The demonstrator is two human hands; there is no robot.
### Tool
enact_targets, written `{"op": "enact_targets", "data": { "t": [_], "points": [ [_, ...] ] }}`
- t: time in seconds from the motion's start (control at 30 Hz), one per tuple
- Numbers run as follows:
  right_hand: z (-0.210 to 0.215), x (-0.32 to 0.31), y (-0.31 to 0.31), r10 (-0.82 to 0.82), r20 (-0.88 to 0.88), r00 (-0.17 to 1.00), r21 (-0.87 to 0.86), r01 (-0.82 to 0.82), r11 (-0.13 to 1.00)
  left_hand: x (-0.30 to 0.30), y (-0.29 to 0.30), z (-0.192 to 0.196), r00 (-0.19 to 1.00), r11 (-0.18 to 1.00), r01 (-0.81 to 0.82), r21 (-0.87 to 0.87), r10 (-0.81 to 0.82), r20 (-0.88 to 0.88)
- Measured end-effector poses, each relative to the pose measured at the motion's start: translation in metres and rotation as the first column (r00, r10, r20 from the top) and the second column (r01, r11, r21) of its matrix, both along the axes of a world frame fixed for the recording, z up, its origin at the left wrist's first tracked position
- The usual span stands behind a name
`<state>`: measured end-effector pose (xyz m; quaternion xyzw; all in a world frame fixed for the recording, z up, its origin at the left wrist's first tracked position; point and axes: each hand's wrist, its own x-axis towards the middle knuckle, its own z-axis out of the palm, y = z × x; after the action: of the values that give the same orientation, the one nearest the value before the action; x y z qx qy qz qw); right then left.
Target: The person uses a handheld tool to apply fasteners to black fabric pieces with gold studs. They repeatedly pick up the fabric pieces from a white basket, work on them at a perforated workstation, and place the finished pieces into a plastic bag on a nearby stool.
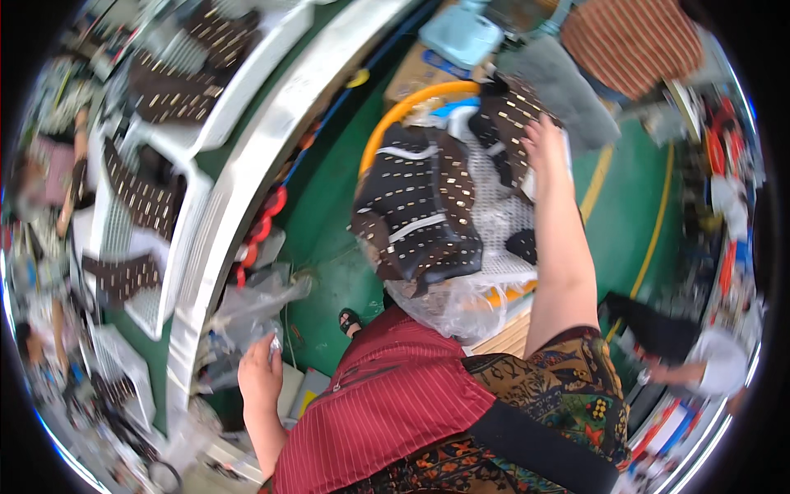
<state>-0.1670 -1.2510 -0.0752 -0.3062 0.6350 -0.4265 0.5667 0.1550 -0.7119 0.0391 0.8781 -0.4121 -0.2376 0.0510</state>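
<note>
Dark studded pieces (pixel 420 210) heaped in white basket (pixel 502 222); right hand (pixel 545 144) flat, open on far piece. Left hand (pixel 262 370) gripping clear plastic bag (pixel 247 309) near floor (pixel 329 239).

floor (pixel 329 214): green, yellow lines | white conveyor frame (pixel 247 165) curving left | red-striped seat (pixel 629 41) top right

Right hand (pixel 545 142): palm down on dark studded leather pieces (pixel 502 123) at the white mesh basket's (pixel 494 216) far edge.
Left hand (pixel 259 368): gripping crumpled clear plastic bag (pixel 251 309).
</note>
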Motion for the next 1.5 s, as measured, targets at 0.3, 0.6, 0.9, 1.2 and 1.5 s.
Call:
{"op": "enact_targets", "data": {
  "t": [0.3, 0.6, 0.9, 1.2, 1.5],
  "points": [
    [0.058, 0.052, 0.085, 0.616, -0.035, 0.787, -0.439, -0.566, 0.698, -0.028, 0.090, 0.021, 0.961, 0.978, -0.155, -0.141, 0.183, 0.210],
    [0.158, 0.228, 0.329, 0.958, -0.263, 0.117, -0.427, -0.904, -0.007, -0.087, 0.317, 0.033, 0.513, 0.573, -0.716, -0.399, 0.819, 0.256],
    [0.175, 0.284, 0.617, 0.802, -0.399, -0.443, -0.375, -0.720, -0.584, -0.209, 0.578, 0.019, -0.247, -0.095, -0.873, -0.479, 0.932, 0.264],
    [0.194, 0.275, 0.874, 0.299, -0.388, -0.872, -0.140, -0.265, -0.954, -0.275, 0.757, -0.011, -0.540, -0.318, -0.787, -0.529, 0.771, 0.338],
    [0.187, 0.246, 1.020, -0.151, -0.590, -0.793, -0.163, 0.300, -0.940, -0.313, 0.762, 0.028, -0.315, -0.139, -0.926, -0.351, 0.797, 0.516]
  ]
}}
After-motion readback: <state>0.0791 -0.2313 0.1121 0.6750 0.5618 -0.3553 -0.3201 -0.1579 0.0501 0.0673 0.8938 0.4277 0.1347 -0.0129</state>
